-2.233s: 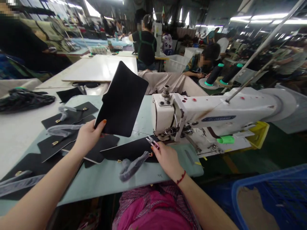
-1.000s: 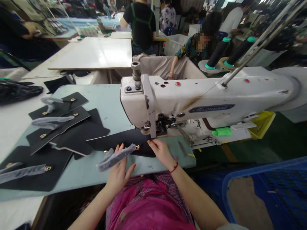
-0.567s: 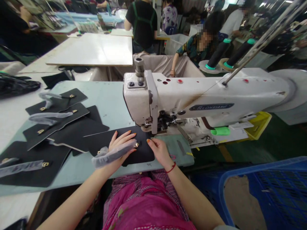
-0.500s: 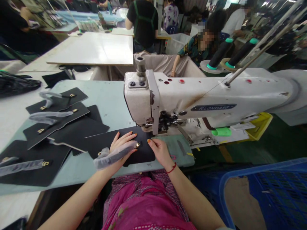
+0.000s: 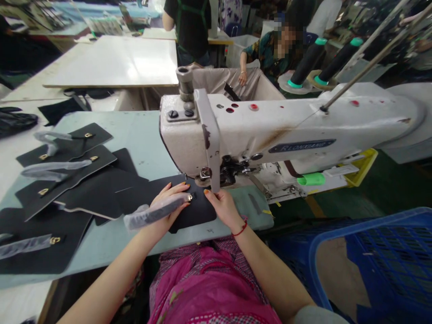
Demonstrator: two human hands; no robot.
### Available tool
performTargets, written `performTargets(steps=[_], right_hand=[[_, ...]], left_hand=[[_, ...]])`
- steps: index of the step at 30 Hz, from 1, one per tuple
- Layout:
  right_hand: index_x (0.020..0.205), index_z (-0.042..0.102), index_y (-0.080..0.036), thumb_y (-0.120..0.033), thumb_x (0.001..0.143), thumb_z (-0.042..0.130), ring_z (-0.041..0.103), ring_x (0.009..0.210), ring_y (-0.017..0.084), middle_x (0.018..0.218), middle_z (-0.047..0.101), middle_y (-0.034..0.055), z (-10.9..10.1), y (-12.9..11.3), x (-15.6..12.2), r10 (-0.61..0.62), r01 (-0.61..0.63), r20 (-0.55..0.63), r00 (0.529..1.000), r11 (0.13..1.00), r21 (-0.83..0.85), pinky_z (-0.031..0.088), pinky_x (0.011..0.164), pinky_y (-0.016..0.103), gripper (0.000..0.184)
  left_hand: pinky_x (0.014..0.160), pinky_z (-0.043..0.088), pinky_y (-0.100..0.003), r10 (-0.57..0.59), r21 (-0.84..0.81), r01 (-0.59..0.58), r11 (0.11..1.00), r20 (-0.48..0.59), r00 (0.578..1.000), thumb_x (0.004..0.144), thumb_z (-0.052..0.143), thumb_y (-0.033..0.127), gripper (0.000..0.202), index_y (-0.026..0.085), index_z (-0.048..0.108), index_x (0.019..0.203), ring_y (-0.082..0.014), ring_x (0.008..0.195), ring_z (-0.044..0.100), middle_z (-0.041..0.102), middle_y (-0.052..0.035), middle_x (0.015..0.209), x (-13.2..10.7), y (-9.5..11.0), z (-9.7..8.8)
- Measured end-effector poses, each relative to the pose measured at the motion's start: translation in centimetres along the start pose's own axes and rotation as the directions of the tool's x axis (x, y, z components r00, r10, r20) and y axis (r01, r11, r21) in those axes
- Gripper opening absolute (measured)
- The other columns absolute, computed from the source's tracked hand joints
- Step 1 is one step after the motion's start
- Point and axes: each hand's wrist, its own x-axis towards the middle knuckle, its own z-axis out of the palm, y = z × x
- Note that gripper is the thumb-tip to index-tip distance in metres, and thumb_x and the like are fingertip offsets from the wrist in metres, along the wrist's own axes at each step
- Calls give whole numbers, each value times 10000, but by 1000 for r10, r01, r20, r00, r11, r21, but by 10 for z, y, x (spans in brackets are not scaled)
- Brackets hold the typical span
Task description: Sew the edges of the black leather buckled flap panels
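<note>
A black leather panel (image 5: 199,211) lies under the head of the white sewing machine (image 5: 256,130). My left hand (image 5: 167,204) rests flat on it, fingers spread, with a plastic-wrapped strap (image 5: 151,213) and its gold clasp (image 5: 190,197) lying across the hand. My right hand (image 5: 222,207) presses the panel's right edge just below the presser foot (image 5: 205,177), its fingertips flat on the leather.
Several black panels with gold clasps and wrapped straps (image 5: 64,175) are spread on the pale green table (image 5: 141,135) to the left. A blue plastic crate (image 5: 374,265) stands at the lower right. Two thread cones (image 5: 317,56) stand behind the machine. Other people work at tables beyond.
The left hand let go of a raised black panel and came down flat on the panel at the machine. Both hands slid it a little further under the machine head.
</note>
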Motion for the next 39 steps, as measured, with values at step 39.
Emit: performTargets(steps=[39], right_hand=[[775,633,-111,-633,727,714,684,627,144,785,736,106,-1,-8,-36,269,-368,274,924,821,436,474,454,179,531]], left_hand=[[987,476,-412,-54,-74,64,995,134,990,917,532,477,354,204,694,1075,-292,1070,648,718,-78,1146,29,-18,-24]])
